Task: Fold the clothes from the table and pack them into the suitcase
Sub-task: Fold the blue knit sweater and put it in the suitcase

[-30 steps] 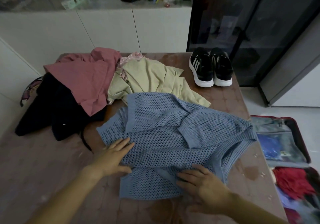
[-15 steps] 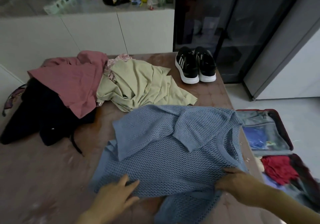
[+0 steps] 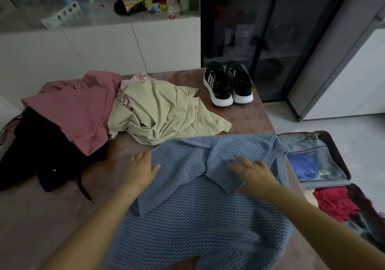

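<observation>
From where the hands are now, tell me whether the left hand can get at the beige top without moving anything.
Probably yes. The left hand rests flat at the blue knit sweater's left edge, and the beige top lies just beyond it, uncovered on its near side, with bare table between them.

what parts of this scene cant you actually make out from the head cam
- Black garment: head view, partly covered by the pink garment; dim light hides its shape.
- Suitcase: head view, its near half runs off the right edge and is motion-blurred.
- Counter clutter: head view, too small and far to identify.
- Blue knit sweater: its bottom is cut off by the lower edge, and parts lie under the left hand and right hand.
</observation>
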Demonstrator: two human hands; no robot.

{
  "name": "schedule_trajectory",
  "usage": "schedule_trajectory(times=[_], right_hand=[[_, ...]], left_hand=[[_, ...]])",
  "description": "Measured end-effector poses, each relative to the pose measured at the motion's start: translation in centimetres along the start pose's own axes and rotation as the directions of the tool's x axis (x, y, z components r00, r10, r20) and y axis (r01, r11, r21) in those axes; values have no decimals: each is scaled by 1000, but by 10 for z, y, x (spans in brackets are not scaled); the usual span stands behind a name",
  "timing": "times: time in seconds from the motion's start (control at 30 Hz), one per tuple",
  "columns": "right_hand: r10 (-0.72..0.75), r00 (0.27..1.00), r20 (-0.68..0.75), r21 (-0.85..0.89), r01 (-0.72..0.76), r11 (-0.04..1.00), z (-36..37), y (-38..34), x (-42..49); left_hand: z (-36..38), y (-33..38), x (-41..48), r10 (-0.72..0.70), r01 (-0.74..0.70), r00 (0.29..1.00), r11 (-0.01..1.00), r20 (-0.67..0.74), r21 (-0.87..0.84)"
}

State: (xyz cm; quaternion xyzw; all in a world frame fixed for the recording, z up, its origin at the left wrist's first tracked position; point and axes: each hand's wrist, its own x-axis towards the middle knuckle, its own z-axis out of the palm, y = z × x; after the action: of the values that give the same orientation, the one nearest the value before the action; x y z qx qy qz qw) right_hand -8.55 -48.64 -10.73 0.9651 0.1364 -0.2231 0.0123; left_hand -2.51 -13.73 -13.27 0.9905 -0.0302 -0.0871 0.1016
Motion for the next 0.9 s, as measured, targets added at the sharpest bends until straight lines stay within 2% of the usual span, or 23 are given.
schedule_trajectory(times=[0.03, 0.07, 0.13, 0.2, 0.3, 0.37, 0.5, 0.63, 0.77, 0.9], right_hand=[[-17, 1000, 22, -63, 18, 998, 3, -1, 7], [-62, 998, -25, -85, 59, 995, 7, 0, 14], [-125, 969, -211, -82, 110, 991, 6, 6, 24], [-92, 954, -286, -18, 91, 996, -6, 17, 32], [116, 912, -393, 223, -28, 974, -39, 44, 44], [281, 842, -460, 372, -104, 922, -60, 69, 55], [449, 770, -453, 494, -202, 846, -92, 103, 76], [581, 641, -502, 593, -233, 770, -120, 123, 106], [593, 627, -506, 621, -213, 755, -141, 130, 129], [545, 664, -512, 634, -136, 761, -144, 125, 134]], left_hand=[[1, -9, 10, -37, 37, 999, 999, 29, 7], [3, -16, 17, -59, 58, 996, 998, 68, 12], [5, -21, 26, -60, 57, 991, 998, 124, 26], [4, -18, 30, -27, 17, 990, 997, 136, 73], [-13, -14, 41, 51, -63, 994, 991, 96, 121], [-35, -15, 59, 98, -96, 995, 991, -14, 90], [-88, -9, 111, 105, -102, 985, 994, -136, 28], [-121, -4, 158, 101, -90, 974, 994, -204, 60], [-126, 0, 185, 101, -82, 982, 989, -158, 124], [-117, -3, 189, 106, -93, 987, 989, -117, 112]])
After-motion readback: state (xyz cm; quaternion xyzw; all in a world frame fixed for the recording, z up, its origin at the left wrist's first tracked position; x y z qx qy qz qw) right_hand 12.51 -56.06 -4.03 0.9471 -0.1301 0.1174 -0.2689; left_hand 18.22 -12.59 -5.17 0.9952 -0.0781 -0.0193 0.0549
